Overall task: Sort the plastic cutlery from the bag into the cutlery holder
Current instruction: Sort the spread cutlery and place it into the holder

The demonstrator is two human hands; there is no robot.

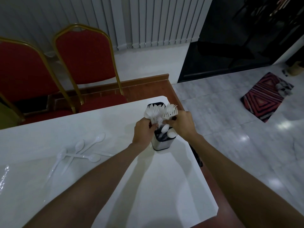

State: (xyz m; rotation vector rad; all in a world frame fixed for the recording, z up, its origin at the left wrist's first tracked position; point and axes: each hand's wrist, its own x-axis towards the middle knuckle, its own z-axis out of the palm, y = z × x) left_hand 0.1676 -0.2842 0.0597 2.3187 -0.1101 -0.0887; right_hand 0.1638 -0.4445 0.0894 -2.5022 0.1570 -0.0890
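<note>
The sort is well under way but not finished. The holder (pixel 160 143) stands upright near the far right end of the desk (pixel 148 186), and both hands are at its top. The right hand (pixel 182 124) has its fingers curled round a fork bunch (pixel 170 111), tines up and leaning right, just above the holder's far side. The left hand (pixel 142 132) grips a second bunch (pixel 153 112), mostly forks with what looks like a spoon among them, stems pointing down toward the holder. Whether either bunch is already seated in a compartment is hidden by the fingers.

Done so far: white spoon bowls (pixel 165 129) show in the holder's near compartments, so some spoons are in.

Left to do: both bunches seem to need settling into their own compartments. Several loose spoons (pixel 79 153) lie in a crossed heap on the desk, well to the left of the holder. At the near left edge a shiny bit of clear plastic, probably the bag (pixel 5 176), shows; whether anything remains in it I cannot tell.
</note>
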